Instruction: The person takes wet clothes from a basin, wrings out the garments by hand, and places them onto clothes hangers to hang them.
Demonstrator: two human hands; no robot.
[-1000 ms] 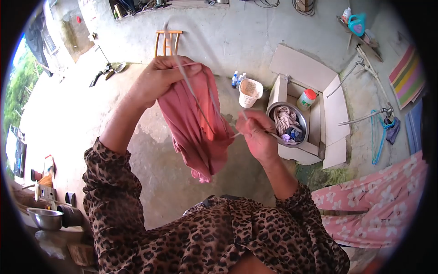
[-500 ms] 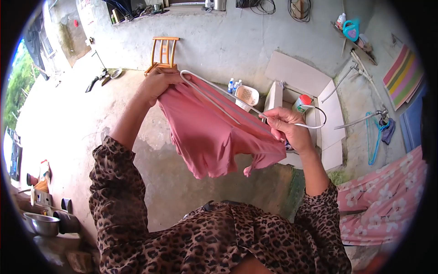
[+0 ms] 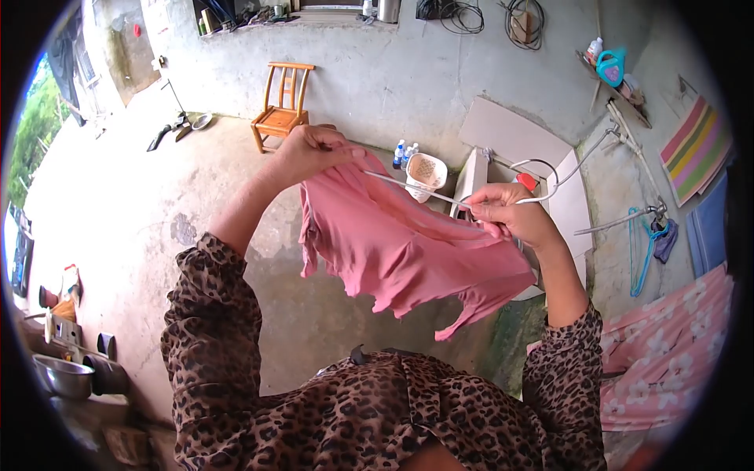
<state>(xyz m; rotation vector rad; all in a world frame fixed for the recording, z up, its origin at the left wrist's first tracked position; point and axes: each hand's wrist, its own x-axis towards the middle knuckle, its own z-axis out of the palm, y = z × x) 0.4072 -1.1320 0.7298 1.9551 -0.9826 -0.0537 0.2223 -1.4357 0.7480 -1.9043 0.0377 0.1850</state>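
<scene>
A pink garment (image 3: 393,259) hangs stretched between my two hands, its lower edge loose and rumpled. My left hand (image 3: 318,149) pinches its upper left corner. At the upper right, my right hand (image 3: 514,213) is closed around a white clothes hanger (image 3: 424,191) and the garment's edge. The hanger's hook (image 3: 556,177) sticks out beyond the right hand. Its straight arm runs along the top opening toward my left fingers, and its far end is hidden by cloth.
A wooden chair (image 3: 281,118) stands by the wall, with bottles (image 3: 399,151) and a white basket (image 3: 426,171) to its right. A sink (image 3: 471,177) lies beyond my right hand. Blue hangers (image 3: 642,255) and floral cloth (image 3: 667,353) hang at right. Metal bowls (image 3: 64,377) sit at lower left.
The hanger's left end has gone from above the cloth near my left hand to within the garment's top opening. The garment has shifted right and spread wider, and the hook has turned upward.
</scene>
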